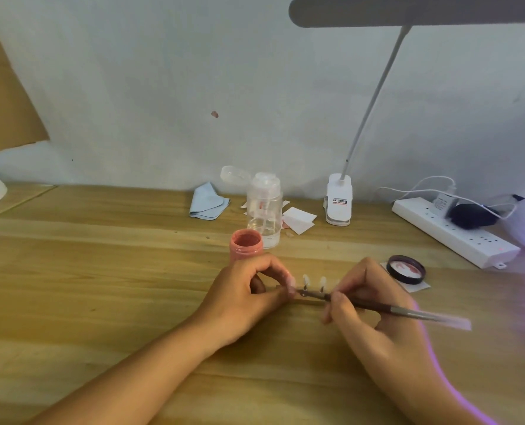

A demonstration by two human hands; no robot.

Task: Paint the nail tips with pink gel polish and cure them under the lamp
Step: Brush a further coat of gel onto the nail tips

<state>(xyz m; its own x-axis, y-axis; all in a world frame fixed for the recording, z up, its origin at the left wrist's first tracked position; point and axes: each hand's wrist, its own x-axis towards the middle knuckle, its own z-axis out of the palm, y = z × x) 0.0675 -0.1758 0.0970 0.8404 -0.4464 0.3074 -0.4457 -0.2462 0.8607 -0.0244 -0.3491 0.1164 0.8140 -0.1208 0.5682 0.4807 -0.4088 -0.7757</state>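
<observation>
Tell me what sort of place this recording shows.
Most likely a home desk set up for nail practice: a wooden tabletop against a plain wall, a clip-on lamp and power strip at the back, an open pot of pink gel by nail tips and a brush.

No text legible anywhere, small red-and-dark printed label (339, 202) on the white clip base (338, 216) of the desk lamp (377, 96), too blurred to read, faint grey print on the white plug adapter (443, 202) in the power strip (465, 242), likewise unreadable
</observation>
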